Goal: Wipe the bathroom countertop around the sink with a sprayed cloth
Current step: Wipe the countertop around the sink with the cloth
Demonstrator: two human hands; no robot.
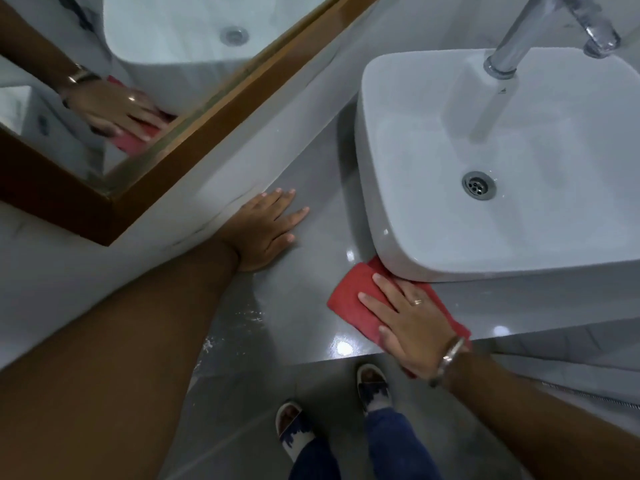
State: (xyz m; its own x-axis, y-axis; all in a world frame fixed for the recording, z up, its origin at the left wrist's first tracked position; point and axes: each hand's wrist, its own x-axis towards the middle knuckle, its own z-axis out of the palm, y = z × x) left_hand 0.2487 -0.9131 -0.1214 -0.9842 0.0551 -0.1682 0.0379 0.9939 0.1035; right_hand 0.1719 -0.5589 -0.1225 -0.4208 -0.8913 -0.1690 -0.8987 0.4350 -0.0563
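The left hand lies flat, palm down, fingers spread and pointing toward one o'clock, its bare forearm running back toward seven o'clock. The right hand is also flat and palm down, fingers extended together toward eleven o'clock, a ring on one finger and a bracelet at the wrist; its forearm stretches away toward four o'clock. The two hands are well apart, neither curled into a grip.
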